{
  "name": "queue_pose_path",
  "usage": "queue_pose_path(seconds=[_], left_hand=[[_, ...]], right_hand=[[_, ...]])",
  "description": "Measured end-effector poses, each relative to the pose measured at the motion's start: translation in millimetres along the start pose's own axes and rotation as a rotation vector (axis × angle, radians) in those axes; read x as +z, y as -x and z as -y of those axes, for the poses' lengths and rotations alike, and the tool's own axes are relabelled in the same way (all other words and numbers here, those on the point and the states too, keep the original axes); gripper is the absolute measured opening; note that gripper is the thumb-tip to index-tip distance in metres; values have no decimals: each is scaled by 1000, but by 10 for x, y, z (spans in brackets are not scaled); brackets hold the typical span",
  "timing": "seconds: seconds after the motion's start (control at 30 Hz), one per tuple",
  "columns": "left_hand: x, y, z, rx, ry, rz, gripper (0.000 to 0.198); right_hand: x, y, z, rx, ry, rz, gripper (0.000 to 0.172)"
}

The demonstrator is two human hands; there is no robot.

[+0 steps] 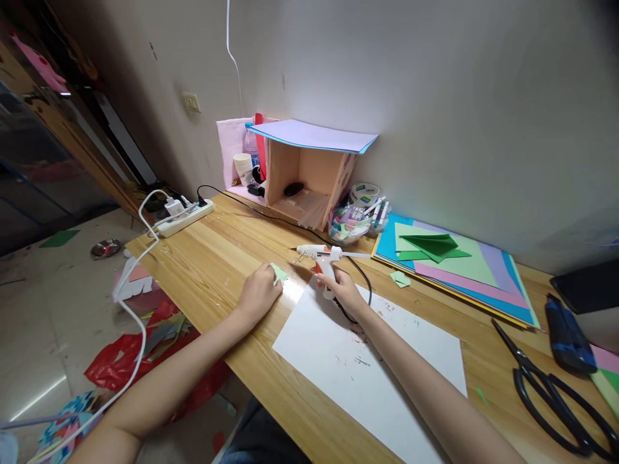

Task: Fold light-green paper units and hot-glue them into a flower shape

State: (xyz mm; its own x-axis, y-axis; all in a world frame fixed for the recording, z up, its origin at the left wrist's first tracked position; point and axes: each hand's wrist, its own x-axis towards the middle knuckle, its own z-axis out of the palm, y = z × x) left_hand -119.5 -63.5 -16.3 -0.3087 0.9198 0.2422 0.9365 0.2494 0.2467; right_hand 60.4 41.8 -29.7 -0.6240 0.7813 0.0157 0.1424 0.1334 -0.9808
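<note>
A white hot glue gun (309,251) with an orange trigger is gripped in my right hand (347,293). Its nozzle points left, and a clear glue stick (356,255) sticks out behind it. My left hand (260,289) rests on the wooden table with curled fingers, closed on a small light green paper piece (279,274). Part of that paper is hidden by the fingers. Below the glue gun lies a white sheet (333,386) marked with coloured strokes. To the right of the gun is another small light green paper piece (400,279).
Coloured paper sheets (507,290) are stacked at the right, near large black scissors (546,386). Against the wall stand a cardboard box (309,167) and a tub of craft supplies (351,222). A power strip (186,219) sits at the left edge; the black cord (275,216) crosses the table.
</note>
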Motion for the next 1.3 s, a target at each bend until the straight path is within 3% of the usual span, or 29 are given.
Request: queue_pose_path(seconds=[0.33,0.6,0.9,1.3], left_hand=[[-4,39,57,-24,146,-29,11],[-16,18,11,-28,49,-22,10],[7,25,56,-75,207,-80,11],[60,3,159,-109,365,-53,11]], right_hand=[[-65,-4,-23,24,23,130,33],[-114,17,34,47,9,217,33],[-136,15,65,53,73,288,28],[-167,9,140,61,128,374,25]])
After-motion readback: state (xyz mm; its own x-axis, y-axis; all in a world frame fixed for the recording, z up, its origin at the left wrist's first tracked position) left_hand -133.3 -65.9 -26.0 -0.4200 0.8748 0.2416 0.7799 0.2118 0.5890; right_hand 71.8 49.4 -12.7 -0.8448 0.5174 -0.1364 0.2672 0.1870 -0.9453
